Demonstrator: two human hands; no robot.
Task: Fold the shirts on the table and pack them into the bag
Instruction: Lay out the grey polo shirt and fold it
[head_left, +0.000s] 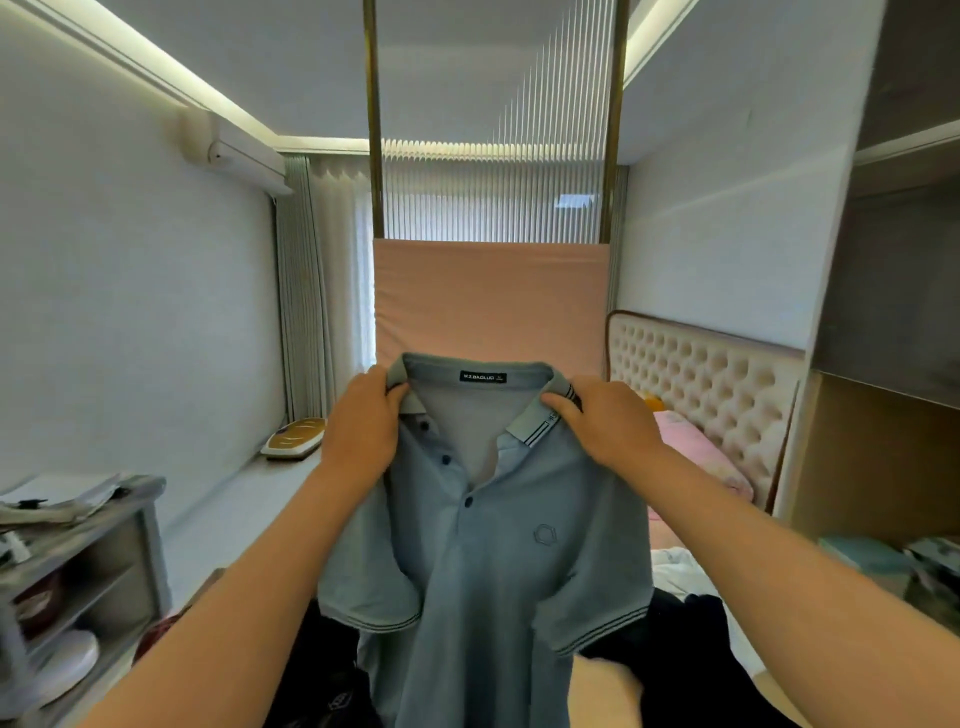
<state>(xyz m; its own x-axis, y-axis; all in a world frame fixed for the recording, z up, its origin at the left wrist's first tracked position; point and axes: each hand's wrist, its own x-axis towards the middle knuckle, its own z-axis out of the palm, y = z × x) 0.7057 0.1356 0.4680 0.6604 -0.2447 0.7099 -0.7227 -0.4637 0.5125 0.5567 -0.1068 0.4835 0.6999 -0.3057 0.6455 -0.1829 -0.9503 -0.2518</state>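
A grey-blue polo shirt (498, 571) hangs in the air in front of me, its front facing me, buttons open and the collar label showing. My left hand (361, 431) grips the left shoulder at the collar. My right hand (608, 426) grips the right shoulder at the striped collar tip. Both short sleeves hang down with dark striped cuffs. Below the shirt lie dark garments (685, 639), partly hidden by it. No bag is visible.
A grey shelf unit (104, 551) with clutter stands at the left. A bed with a tufted headboard (696, 395) and pink bedding (696, 457) is at the right. A pink padded panel (488, 301) stands straight ahead; a wardrobe (883, 364) at far right.
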